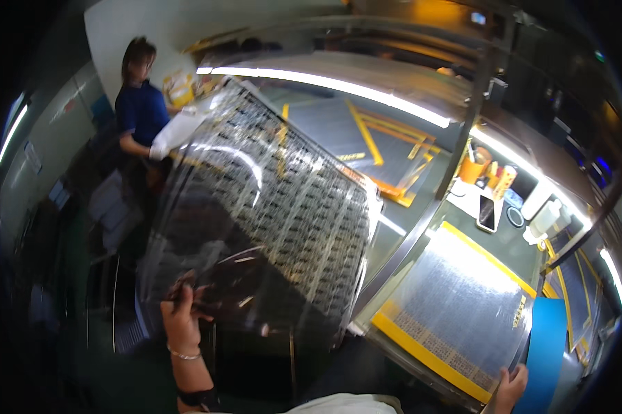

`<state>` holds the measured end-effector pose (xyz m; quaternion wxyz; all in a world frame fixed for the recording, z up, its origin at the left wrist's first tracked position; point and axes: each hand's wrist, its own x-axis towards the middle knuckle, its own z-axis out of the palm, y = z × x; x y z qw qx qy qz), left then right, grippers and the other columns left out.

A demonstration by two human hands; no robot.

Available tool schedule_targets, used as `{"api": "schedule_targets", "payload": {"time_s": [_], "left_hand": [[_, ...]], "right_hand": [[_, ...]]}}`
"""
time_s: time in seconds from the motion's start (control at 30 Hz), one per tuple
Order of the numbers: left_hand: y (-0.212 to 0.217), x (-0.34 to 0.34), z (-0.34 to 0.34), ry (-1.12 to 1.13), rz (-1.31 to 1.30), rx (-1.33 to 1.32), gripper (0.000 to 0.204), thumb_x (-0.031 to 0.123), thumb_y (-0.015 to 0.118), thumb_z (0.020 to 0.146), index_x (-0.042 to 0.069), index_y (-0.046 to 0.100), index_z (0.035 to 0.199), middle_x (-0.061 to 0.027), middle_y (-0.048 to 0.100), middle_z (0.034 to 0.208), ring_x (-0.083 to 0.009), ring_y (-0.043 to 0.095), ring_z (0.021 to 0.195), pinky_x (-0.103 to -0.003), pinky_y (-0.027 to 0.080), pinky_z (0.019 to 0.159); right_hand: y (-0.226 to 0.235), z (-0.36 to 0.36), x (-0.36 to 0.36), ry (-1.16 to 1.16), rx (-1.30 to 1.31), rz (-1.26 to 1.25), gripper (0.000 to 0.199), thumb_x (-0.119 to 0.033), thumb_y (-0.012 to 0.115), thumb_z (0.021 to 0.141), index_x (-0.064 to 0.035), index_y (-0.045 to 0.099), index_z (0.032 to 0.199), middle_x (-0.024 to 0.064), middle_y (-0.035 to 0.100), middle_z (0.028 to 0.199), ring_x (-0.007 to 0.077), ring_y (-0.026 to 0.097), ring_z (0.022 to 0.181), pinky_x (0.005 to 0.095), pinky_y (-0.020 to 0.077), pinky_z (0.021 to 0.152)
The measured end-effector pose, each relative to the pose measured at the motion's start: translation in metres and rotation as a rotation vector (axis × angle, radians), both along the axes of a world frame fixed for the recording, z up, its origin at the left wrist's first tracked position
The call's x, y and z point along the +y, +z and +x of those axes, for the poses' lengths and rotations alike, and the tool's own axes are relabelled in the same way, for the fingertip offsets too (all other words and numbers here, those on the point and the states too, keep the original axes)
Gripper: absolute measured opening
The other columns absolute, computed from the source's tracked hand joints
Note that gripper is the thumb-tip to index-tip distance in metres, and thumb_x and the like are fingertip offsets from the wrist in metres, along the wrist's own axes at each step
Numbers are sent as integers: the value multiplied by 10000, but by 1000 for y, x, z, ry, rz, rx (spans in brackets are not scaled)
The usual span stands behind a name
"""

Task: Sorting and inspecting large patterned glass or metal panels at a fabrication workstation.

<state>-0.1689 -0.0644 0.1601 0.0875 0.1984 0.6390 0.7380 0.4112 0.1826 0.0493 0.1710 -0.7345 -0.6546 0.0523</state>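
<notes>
A large clear film sheet (300,221) with rows of dark printed marks hangs slanted in front of me. My left hand (181,321) grips its near left edge, thumb in front, the other fingers partly seen through the film. At the lower right, my right hand (510,390) is closed at the near corner of a grey panel (463,293) with yellow borders, beside a blue sheet (547,352). What its fingers hold is hidden. The panel lies flat on the worktable, with a bright lamp reflection across its far part.
Another person (142,114) in a dark blue top stands at the far left, hands by a white sheet (183,131). More yellow-edged panels (325,131) lie behind the film. A phone (487,212), an orange cup (472,169) and bottles (546,215) stand on the table under a metal frame post (466,131).
</notes>
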Motion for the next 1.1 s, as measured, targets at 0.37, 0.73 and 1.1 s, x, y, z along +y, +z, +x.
{"api": "schedule_targets", "payload": {"time_s": [0.37, 0.73, 1.1], "left_hand": [[14, -6, 18, -194, 269, -137, 210, 145, 511, 905, 68, 517, 1100, -47, 593, 1031, -218, 627, 790, -343, 528, 420], [-35, 31, 75, -313, 130, -286, 219, 181, 510, 912, 26, 510, 1067, -175, 609, 751, -231, 619, 617, -356, 534, 433], [-54, 36, 77, -297, 173, -355, 265, 131, 551, 884, -38, 475, 1073, -158, 613, 781, -210, 635, 643, -309, 526, 369]], "right_hand": [[24, -213, 23, 800, 1483, -570, 654, -426, 516, 882, 4, 320, 1334, 191, 547, 1161, 269, 553, 1051, 389, 488, 835], [58, -159, 1, 736, 2232, -771, 780, -585, 478, 822, -16, 310, 1329, 269, 453, 1249, 394, 501, 1101, 498, 423, 908], [32, -136, -22, 583, 1979, -372, 226, -3, 537, 866, 6, 547, 1092, 83, 620, 1004, 125, 591, 894, 260, 471, 753]]}}
